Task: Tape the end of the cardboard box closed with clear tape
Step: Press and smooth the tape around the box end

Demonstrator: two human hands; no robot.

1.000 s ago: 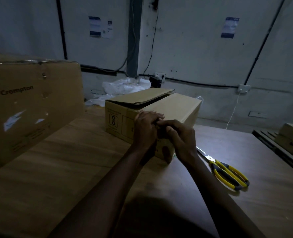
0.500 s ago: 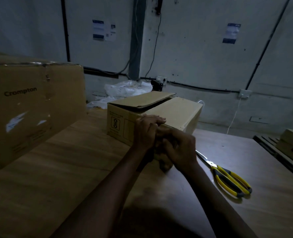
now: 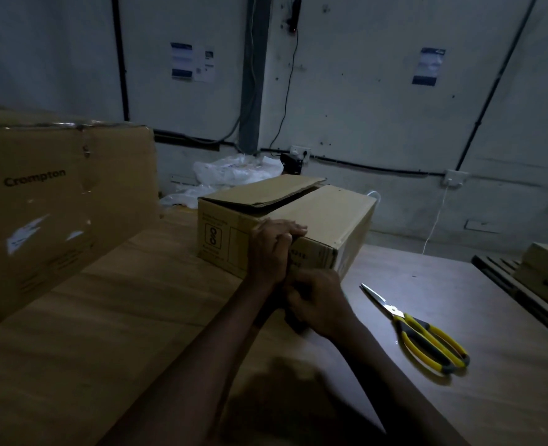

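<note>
A brown cardboard box (image 3: 330, 217) lies on the wooden table (image 3: 121, 317), its near end facing me and one top flap at the far left slightly raised. My left hand (image 3: 271, 249) is curled over the top edge of that near end, pressing on it. Lower down, in front of the end face and near the table, my right hand (image 3: 317, 300) is closed around a dark object that looks like the tape roll (image 3: 293, 321). The clear tape itself cannot be made out in the dim light.
Yellow-handled scissors (image 3: 427, 339) lie on the table to the right of my right arm. A large Crompton carton (image 3: 57, 214) stands at the left. Flat boxes (image 3: 546, 275) are stacked at the right edge. White plastic bags (image 3: 234, 170) lie behind the box by the wall.
My right hand has dropped from beside my left hand at the box's top edge down the end face toward the table. My left hand has stayed on the top edge.
</note>
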